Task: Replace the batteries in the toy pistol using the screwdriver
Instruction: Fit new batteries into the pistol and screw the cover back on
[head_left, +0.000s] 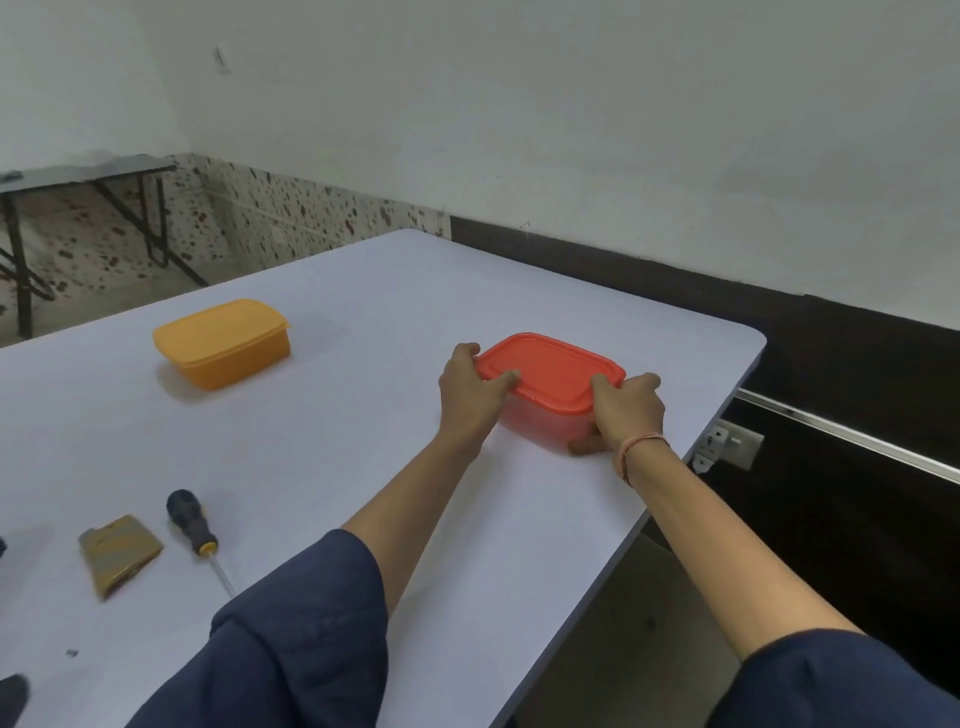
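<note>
Gripping a red lidded container (550, 376) with both hands, toward the right side of a white table (363, 364).
Head view: clasped at its left end by the left hand (470, 389), thumb on the lid, and at its near right corner by the right hand (631, 410), fingers curled down the side. Well apart at lower left: screwdriver (195, 530), lying just beside a gold-brown flat piece (117, 553). Farther back, an orange lidded container (221, 343).
</note>
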